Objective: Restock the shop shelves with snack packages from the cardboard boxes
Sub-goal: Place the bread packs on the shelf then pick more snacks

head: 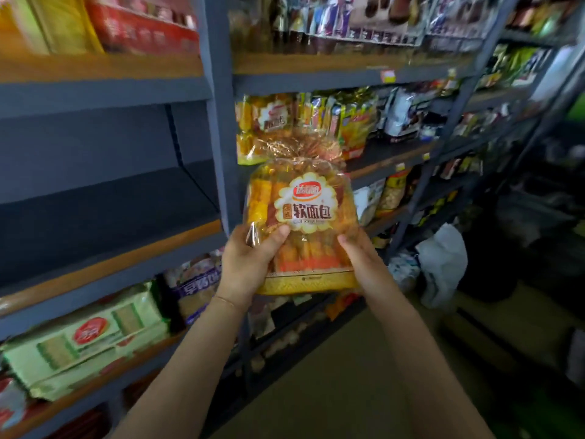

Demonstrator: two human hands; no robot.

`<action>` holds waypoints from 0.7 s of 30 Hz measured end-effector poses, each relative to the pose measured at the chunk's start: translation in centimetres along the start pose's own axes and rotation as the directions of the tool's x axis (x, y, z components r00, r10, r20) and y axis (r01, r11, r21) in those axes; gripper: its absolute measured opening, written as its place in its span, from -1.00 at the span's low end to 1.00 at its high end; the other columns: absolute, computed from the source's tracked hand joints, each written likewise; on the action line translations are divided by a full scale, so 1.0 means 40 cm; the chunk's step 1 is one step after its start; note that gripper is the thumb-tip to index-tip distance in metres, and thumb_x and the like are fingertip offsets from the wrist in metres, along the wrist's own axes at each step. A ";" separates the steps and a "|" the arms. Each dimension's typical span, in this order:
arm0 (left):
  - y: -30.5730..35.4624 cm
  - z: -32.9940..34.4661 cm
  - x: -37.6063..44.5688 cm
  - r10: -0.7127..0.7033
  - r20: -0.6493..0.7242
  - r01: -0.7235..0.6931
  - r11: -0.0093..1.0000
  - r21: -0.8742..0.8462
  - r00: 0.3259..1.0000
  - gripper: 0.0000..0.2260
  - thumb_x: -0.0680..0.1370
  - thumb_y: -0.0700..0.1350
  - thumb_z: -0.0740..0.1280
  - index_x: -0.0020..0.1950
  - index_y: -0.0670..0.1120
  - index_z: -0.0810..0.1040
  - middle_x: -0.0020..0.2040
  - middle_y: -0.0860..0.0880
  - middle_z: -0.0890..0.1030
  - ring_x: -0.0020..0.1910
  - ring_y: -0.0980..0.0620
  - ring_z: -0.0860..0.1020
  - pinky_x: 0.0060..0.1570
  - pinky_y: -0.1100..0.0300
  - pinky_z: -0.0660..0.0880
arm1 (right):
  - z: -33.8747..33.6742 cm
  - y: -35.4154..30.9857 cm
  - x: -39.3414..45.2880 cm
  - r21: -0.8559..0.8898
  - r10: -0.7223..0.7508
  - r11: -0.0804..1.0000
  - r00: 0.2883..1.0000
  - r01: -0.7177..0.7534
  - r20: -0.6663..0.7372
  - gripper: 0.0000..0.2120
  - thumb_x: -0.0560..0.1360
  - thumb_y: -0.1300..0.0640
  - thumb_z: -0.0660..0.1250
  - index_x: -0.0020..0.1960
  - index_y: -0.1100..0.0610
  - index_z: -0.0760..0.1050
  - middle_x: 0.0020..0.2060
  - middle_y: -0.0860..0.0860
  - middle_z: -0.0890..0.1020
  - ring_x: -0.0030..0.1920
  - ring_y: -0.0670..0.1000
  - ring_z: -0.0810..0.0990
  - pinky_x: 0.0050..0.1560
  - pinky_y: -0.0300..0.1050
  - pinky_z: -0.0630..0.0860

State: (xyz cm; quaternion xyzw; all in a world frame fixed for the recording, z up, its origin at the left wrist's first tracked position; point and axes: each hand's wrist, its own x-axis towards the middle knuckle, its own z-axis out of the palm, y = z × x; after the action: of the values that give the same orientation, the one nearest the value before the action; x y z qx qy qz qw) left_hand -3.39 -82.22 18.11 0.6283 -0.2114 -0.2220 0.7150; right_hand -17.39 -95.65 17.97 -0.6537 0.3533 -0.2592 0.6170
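Bread bag (pixel 302 217): one, clear crinkly plastic with an orange-yellow print and a white cloud-shaped label, top gathered into a frill. You hold it upright in the air in front of the blue-grey shelf post (pixel 218 122), level with the middle shelves.

Two hands on it. Your left hand (pixel 247 264) grips the lower left corner, thumb curled over the front. Your right hand (pixel 357 251) clasps the lower right edge, fingers wrapped behind, out of sight.

Just behind the bag, on the right bay's shelf (pixel 395 150), one matching bread bag (pixel 266 122) stands upright, with a row of shiny foil packets (pixel 342 118) beside it; count unclear, blurred.

Left bay: the middle shelf (pixel 110 198) has a dark flat board with a wood-coloured front lip. The shelf below holds one long pale green cracker pack (pixel 85 337) lying flat and one purple-and-white pack (pixel 198 283) beside it. The top left shelf holds red and yellow packs (pixel 95 23), blurred.

One white plastic bag (pixel 443 264) sits on the floor at the right.
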 end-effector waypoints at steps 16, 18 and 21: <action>0.060 0.198 0.403 0.138 -0.215 -0.087 0.970 0.228 0.967 -0.63 0.56 -0.03 0.46 0.33 0.05 0.47 0.21 0.02 0.60 0.14 0.02 0.62 0.02 0.16 0.59 | -0.092 -0.168 0.573 -0.091 -0.077 0.992 0.991 0.087 0.107 -0.74 0.59 -0.15 0.24 0.21 -0.08 0.39 0.01 -0.14 0.47 0.08 0.01 0.47 0.03 -0.02 0.37; 0.066 0.215 0.441 0.181 -0.257 -0.090 0.940 0.330 0.949 -0.66 0.55 -0.01 0.47 0.29 0.08 0.49 0.21 0.01 0.60 0.14 -0.02 0.62 0.09 0.06 0.60 | -0.101 -0.181 0.638 -0.177 -0.123 0.972 0.978 0.153 0.170 -0.71 0.60 -0.13 0.24 0.27 -0.06 0.44 0.09 -0.08 0.49 0.19 0.05 0.48 0.07 -0.08 0.35; 0.067 0.238 0.497 0.212 -0.315 -0.063 0.904 0.423 0.925 -0.53 0.51 0.10 0.48 0.37 0.04 0.48 0.22 0.05 0.57 0.17 -0.02 0.58 0.21 -0.01 0.54 | -0.112 -0.192 0.734 -0.264 -0.136 0.944 0.961 0.199 0.240 -0.49 0.60 -0.18 0.25 0.47 0.01 0.38 0.42 0.01 0.42 0.43 0.10 0.38 0.25 -0.06 0.37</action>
State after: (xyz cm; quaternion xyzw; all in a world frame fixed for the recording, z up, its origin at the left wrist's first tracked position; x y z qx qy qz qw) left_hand 7.38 -101.16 22.39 0.7755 -0.1651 -0.0048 0.6093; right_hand -1.68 -121.48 23.20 -0.7881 0.2599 -0.1837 0.5268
